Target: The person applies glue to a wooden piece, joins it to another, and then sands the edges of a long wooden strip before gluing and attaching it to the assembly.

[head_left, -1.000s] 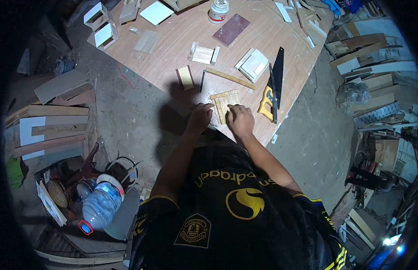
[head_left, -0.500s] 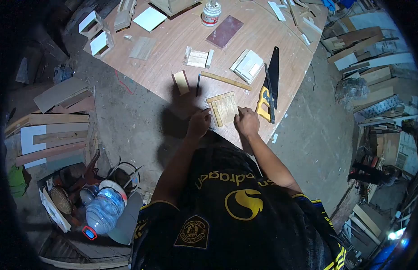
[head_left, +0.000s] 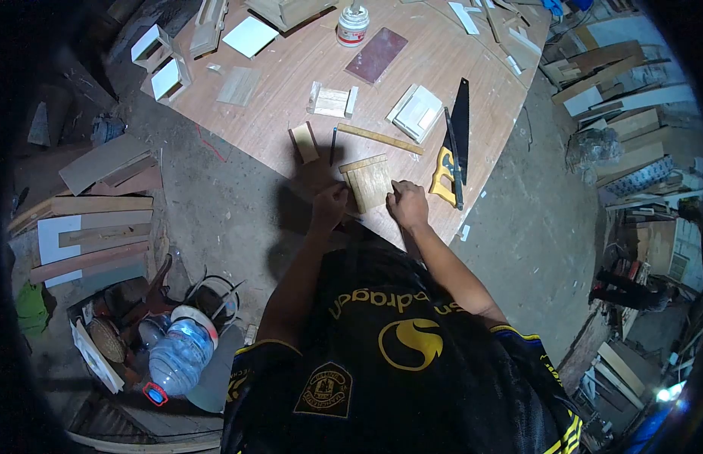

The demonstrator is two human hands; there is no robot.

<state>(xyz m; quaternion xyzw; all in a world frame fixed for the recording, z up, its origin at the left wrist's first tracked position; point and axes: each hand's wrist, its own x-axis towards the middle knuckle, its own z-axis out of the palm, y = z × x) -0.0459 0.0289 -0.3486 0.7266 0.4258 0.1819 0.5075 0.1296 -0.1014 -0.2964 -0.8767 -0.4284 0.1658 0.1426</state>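
Note:
A small square wooden panel (head_left: 370, 184) with raised strips along its far and left edges lies at the table's near edge, between my hands. My left hand (head_left: 330, 206) is closed at its left side, fingers pinched on the edge. On the right side, my right hand (head_left: 408, 204) has its fingers pressed together against the other edge. Beyond the panel lie a wooden ruler strip (head_left: 380, 139), a dark thin stick (head_left: 333, 146) and a pale block with dark edges (head_left: 304, 142).
A yellow-handled saw (head_left: 444, 174) lies on the right of the table (head_left: 268, 94). Further back are a stacked white block (head_left: 416, 113), a wooden piece (head_left: 332, 101), a dark red plate (head_left: 377, 55) and a glue jar (head_left: 353, 27). A water bottle (head_left: 181, 356) stands lower left.
The panel has shifted slightly to the left, with both hands moving left along with it. Its left strip looks narrower than before.

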